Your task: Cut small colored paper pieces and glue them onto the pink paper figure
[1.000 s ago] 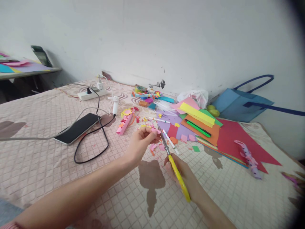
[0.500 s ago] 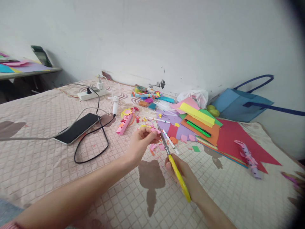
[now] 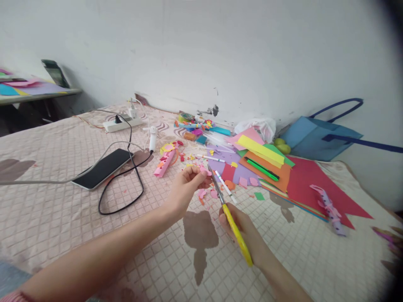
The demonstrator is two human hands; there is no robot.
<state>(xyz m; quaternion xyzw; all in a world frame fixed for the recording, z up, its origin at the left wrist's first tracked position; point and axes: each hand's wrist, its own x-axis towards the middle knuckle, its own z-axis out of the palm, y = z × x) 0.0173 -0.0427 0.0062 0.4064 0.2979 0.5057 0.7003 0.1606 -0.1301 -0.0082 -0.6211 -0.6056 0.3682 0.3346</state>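
Note:
Between thumb and fingers, my left hand (image 3: 191, 184) pinches a small pink paper piece (image 3: 204, 169) above the middle of the table. My right hand (image 3: 241, 220) is closed round the yellow handles of a pair of scissors (image 3: 234, 228). The blades point up and left, their tips right beside the pink piece; whether they touch it I cannot tell. Small pink and orange paper scraps (image 3: 214, 193) lie under and around the hands. Just right of the blades, a white pen (image 3: 223, 183) rests on the cloth.
A black phone (image 3: 103, 168), a looping black cable (image 3: 142, 186) and a power strip (image 3: 122, 124) are on the left. Coloured paper sheets (image 3: 315, 184) with a green pen (image 3: 261, 169) spread to the right, near a blue bag (image 3: 315, 136). A pink paper roll (image 3: 165, 164) lies left of my hands.
The pink piece has turned a little in my left fingers, and more of it shows. Both hands and the scissors stay almost in the same place.

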